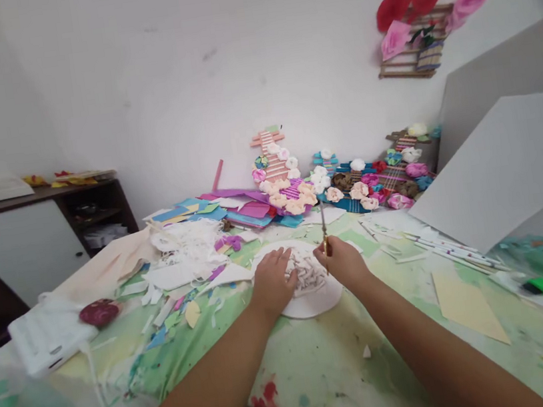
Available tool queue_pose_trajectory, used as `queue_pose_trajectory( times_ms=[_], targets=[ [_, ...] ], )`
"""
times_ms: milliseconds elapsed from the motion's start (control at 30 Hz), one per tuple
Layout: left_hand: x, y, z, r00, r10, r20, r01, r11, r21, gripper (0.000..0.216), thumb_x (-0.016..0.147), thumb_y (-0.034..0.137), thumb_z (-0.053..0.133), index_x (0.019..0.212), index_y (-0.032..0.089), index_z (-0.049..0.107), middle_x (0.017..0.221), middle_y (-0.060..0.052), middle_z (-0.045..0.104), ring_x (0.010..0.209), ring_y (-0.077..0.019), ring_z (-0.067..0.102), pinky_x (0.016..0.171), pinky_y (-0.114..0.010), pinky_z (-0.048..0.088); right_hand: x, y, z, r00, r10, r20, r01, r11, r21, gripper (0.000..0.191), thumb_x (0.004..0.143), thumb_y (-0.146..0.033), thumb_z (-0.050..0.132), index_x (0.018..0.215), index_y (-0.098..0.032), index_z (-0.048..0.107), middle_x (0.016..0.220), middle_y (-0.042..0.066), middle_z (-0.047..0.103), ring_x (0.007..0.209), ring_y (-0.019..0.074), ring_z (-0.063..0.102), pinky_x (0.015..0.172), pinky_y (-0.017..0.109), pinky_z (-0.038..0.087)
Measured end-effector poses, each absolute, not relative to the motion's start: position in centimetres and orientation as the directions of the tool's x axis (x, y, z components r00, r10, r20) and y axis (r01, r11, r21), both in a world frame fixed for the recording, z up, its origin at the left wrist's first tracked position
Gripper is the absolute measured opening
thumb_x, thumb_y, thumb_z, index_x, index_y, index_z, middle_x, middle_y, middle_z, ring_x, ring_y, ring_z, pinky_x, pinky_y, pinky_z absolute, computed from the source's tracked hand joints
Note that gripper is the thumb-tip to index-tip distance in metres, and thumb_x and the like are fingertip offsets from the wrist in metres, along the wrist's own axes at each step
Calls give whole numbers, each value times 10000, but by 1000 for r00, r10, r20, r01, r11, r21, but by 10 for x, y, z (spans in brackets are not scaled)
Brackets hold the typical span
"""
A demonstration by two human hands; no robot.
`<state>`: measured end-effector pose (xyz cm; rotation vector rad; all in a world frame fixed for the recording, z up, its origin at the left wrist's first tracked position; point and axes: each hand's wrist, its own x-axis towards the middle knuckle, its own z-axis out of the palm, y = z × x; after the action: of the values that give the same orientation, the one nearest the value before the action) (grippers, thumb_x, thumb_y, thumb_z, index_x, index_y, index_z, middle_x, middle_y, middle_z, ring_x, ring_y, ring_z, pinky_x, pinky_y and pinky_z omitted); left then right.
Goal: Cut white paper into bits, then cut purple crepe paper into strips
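– Fingers (284,262) of my left hand (273,283) lie spread and flat on a heap of white strips (307,272). Those of my right hand (343,264) are curled shut round the scissors (324,228), blades pointing up and away from me.

– Where does the work sit?

– Mid-table, between both hands. The strips are piled on a white disc (316,303), which rests on the green-stained table (325,371). Paper scraps (185,310) litter the left side. Paper flowers (290,191) are stacked at the back by the wall, and a white board (503,164) leans in at the right.

– Are the blades apart?

– Cannot tell. They show only as one thin upright line above my knuckles.

– How would you handle this well?

– My judgement: press the left palm lightly, enough to stop the disc sliding without crushing the curled strips. Bring the scissors tip down from the right, clear of the left fingertips, which lie just beside it. Work slowly and in small bites, since the strips are thin, packed tight and likely to tear. Turn the disc under the palm rather than twisting the right wrist.
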<state>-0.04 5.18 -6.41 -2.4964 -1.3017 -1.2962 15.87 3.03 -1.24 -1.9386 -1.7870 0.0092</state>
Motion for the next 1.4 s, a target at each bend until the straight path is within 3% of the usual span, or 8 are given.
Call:
queue_pose_trajectory(
  times_ms=[333, 533, 667, 800, 867, 1067, 1233, 1400],
  targets=[
    [19, 0, -53, 413, 673, 613, 324, -738, 592, 577, 676, 353, 480, 1190, 140, 327, 1219, -131, 356, 1146, -251, 258, 934, -390, 199, 143, -37, -16, -12, 963, 270, 897, 130, -423, 204, 690, -268, 430, 871, -185, 475, 795, 30, 572, 682, 129, 511, 572, 216, 335],
    [27, -7, -49, 523, 726, 446, 86, -566, 820, 313, 692, 305, 470, 978, 196, 533, 970, -62, 561, 910, -195, 493, 810, -304, 362, 144, -67, -24, -100, 974, 202, 564, 223, -795, 328, 687, -163, 391, 1008, -195, 453, 937, 34, 558, 829, 144, 510, 699, 258, 376],
    [28, -11, -45, 527, 782, 334, 87, -440, 894, 207, 652, 325, 512, 784, 193, 602, 768, -33, 607, 753, -181, 536, 693, -279, 416, 147, -81, -20, -62, 987, 147, 390, 160, -907, 332, 695, -218, 400, 1014, -231, 492, 980, 0, 558, 893, 142, 490, 761, 273, 358],
    [25, -7, -41, 313, 911, 269, -88, -254, 963, 226, 635, 355, 523, 703, 143, 566, 649, -26, 591, 616, -147, 551, 621, -276, 443, 159, -77, -14, 239, 964, 120, 398, 15, -917, 225, 653, -302, 459, 789, -196, 604, 710, 10, 602, 709, 133, 514, 679, 250, 360],
    [16, 4, -39, 66, 974, 216, -281, -190, 941, 239, 631, 354, 525, 707, 128, 529, 644, -19, 578, 582, -123, 548, 605, -270, 450, 164, -66, -14, 295, 952, 79, 342, -28, -939, 304, 681, -318, 409, 889, -172, 574, 491, -18, 525, 536, 109, 482, 565, 240, 358],
    [-37, 50, -36, -513, 858, 0, -492, -294, 820, 121, 623, 242, 487, 670, 153, 418, 545, 49, 491, 485, -62, 493, 531, -223, 432, 145, -26, -28, 94, 984, -153, 32, -157, -987, 446, 658, -414, 425, 1017, -157, 491, 326, -101, 295, 307, 55, 258, 341, 182, 189],
    [-43, 55, -40, -488, 872, -39, -496, -240, 834, 120, 567, 138, 477, 656, 157, 401, 556, 45, 487, 513, -79, 511, 513, -232, 431, 139, -15, -38, -15, 971, -240, -238, -236, -942, 428, 715, -420, 298, 977, -137, 484, 364, -113, 168, 313, 52, 174, 328, 171, 147],
    [-33, 45, -37, -364, 929, -62, -495, -137, 858, 178, 521, 139, 531, 680, 142, 449, 502, 41, 474, 470, -98, 503, 462, -236, 420, 143, -19, -41, -1, 978, -208, -388, -192, -901, 418, 680, -354, 348, 1081, -237, 379, 451, -92, 306, 356, 44, 284, 368, 158, 222]
  ],
)
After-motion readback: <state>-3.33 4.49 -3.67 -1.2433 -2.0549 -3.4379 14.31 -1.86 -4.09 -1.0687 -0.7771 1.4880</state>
